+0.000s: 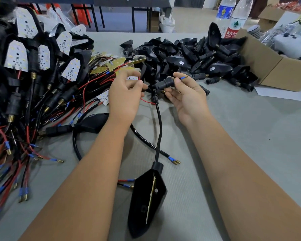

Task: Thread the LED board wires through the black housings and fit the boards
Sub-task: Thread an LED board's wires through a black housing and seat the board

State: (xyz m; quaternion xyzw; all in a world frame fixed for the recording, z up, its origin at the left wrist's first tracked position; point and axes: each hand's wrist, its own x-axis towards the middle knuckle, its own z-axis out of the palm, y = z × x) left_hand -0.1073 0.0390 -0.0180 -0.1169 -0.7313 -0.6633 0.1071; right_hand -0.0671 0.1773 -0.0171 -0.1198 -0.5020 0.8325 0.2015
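My left hand [124, 92] has its fingers [129, 73] curled round a small white LED board [132, 78], and a thin red wire [147, 101] loops out below that hand toward the middle. My right hand [186, 94] grips a black housing [163, 82] by its round stem, thumb on top, fingers under it; a blue-sleeved wire end [184, 77] sticks out just past my thumb. The two hands are near each other, above the grey counter [241, 136].

From between the hands a black cable [159, 129] hangs down toward me to a second housing [147, 199], which lies on the counter between my forearms with a board seen edge-on inside it. Two short leads with blue sleeves [127, 183] lie just left of it.

To my left sits a heap of finished housings [24, 63] with white boards fitted, their red and black wires spreading over the counter. Behind my left hand lie loose yellow boards [115, 64]. Behind my right hand is a pile of bare black housings [189, 56], touching a cardboard box [274, 70] on the right. Two water bottles [233, 18] stand beyond the pile.
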